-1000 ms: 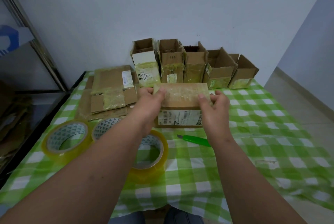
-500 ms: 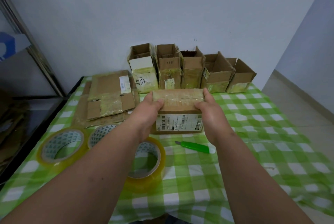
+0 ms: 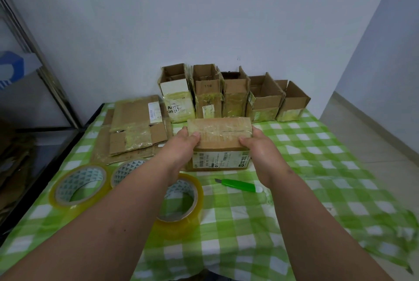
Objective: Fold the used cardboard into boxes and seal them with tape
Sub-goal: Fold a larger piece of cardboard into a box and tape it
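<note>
A small taped cardboard box with a white label on its near face stands on the checked tablecloth in the middle. My left hand grips its left end, thumb on top. My right hand grips its right end the same way. Clear tape covers the box's closed top seam. Three rolls of clear tape lie at the near left: one roll, a second roll partly behind my left arm, and a third roll under my forearm. Flattened cardboard is stacked at the left.
A green utility knife lies just in front of the box. Several open-topped boxes stand in a row against the back wall. The green checked table drops off at the right; a glass cabinet stands to the left.
Both hands slid from the box's far upper corners down onto its two ends, and the box now sits on the table. The view shifted slightly.
</note>
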The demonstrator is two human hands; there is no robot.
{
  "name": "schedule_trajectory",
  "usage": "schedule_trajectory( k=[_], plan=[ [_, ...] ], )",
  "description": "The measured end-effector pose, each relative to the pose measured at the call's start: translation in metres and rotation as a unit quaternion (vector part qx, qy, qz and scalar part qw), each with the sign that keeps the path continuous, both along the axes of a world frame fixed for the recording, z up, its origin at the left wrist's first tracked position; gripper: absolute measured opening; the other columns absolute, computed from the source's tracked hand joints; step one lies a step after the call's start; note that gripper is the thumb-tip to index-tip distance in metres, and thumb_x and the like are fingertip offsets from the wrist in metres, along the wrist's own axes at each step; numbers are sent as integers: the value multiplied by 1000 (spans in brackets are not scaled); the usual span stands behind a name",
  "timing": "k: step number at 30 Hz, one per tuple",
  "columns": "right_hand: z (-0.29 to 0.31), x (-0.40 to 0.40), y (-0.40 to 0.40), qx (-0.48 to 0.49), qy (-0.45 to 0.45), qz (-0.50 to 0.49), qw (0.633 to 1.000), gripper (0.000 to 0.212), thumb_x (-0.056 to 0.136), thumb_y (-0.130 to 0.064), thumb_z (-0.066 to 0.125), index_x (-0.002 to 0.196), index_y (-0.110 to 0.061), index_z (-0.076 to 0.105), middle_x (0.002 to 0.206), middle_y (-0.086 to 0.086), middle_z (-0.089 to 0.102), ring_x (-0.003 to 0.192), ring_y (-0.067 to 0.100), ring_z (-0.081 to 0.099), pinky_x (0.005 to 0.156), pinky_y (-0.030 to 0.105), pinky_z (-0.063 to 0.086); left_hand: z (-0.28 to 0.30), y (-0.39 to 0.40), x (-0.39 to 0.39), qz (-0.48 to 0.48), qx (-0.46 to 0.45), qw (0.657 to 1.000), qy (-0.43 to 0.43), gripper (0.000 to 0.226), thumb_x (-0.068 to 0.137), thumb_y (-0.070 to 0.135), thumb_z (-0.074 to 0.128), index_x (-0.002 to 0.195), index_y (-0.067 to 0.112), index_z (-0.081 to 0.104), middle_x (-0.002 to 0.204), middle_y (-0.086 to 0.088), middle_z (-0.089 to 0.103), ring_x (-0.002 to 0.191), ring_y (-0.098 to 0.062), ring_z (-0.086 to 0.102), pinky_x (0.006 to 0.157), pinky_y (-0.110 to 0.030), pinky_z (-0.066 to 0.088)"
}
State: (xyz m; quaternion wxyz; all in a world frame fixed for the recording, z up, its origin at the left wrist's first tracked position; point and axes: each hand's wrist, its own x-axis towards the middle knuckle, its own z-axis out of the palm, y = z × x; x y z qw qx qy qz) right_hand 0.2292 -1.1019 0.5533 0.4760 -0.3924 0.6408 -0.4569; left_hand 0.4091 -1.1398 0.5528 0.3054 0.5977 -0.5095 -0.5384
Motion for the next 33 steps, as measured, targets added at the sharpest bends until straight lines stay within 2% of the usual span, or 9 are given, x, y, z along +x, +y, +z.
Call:
schedule_trajectory(
  k=[7, 10, 12, 15, 18, 21, 24, 28, 33],
  plan=[
    [5, 1, 30, -23, -1, 7, 1000, 41, 99, -7, 49, 137, -23, 53, 121, -2, 66, 110, 14, 59, 94, 34, 42, 9, 27, 5, 14, -3, 1000, -9, 41, 99, 39, 49, 136, 21, 47, 134, -5, 58, 119, -27, 54, 107, -47, 39],
    [7, 1, 42, -40, 4, -11, 999, 48, 97, -3, 49, 139, -25, 54, 128, -6, 63, 117, 14, 56, 96, 33, 39, 11, 38, 9, 38, -39, 998, 0, 18, 101, 13, 51, 117, 21, 55, 112, -6, 65, 101, -21, 60, 80, -31, 46],
    [8, 1, 49, -52, -26, -37, 998, 43, 97, -10, 52, 137, -25, 57, 128, -7, 61, 118, 14, 51, 101, 36, 37, 14, 47, 13, 56, -64, 996, 1, 28, 97, -1, 52, 108, 24, 59, 99, -3, 67, 89, -19, 63, 67, -27, 46],
    [10, 1, 55, -64, -98, -93, 989, 31, 98, -31, 56, 127, -23, 63, 130, -7, 60, 124, 18, 51, 110, 47, 38, 16, 53, 17, 62, -72, 995, 28, 36, 94, -1, 54, 121, 21, 62, 106, -5, 69, 95, -22, 65, 75, -30, 52],
    [14, 0, 56, -101, -152, -128, 975, 23, 95, -36, 61, 107, -18, 68, 116, -3, 69, 115, 21, 61, 105, 49, 46, 24, 58, 18, 70, -70, 993, 66, 25, 94, 28, 60, 119, 26, 63, 119, -1, 66, 108, -22, 61, 100, -45, 48],
    [16, 2, 56, -134, -155, -137, 969, 19, 90, -31, 69, 78, -18, 63, 101, 2, 75, 105, 24, 67, 101, 50, 49, 31, 62, 20, 80, -76, 990, 84, 28, 91, 52, 61, 104, 28, 64, 116, 4, 63, 109, -20, 58, 102, -47, 45],
    [17, 5, 58, -149, -128, -137, 971, 23, 83, -23, 74, 66, -25, 59, 94, 10, 72, 97, 28, 65, 102, 57, 46, 31, 61, 19, 99, -112, 984, 95, 13, 93, 33, 66, 100, 22, 66, 109, 2, 67, 102, -15, 61, 97, -43, 51],
    [10, 8, 54, -120, -82, -117, 982, 16, 87, -8, 66, 92, -22, 59, 103, 2, 69, 104, 25, 63, 101, 44, 46, 29, 60, 18, 109, -125, 981, 97, 13, 96, 8, 60, 99, 18, 66, 107, -3, 69, 96, -15, 63, 89, -33, 52],
    [7, 9, 55, -119, -88, -98, 984, 61, 95, -4, 59, 149, -20, 36, 131, -1, 61, 117, 16, 58, 107, 40, 41, 28, 59, 11, 110, -157, 980, 61, 26, 95, 0, 56, 114, 18, 61, 115, 4, 66, 102, -16, 62, 90, -30, 47]
  ],
)
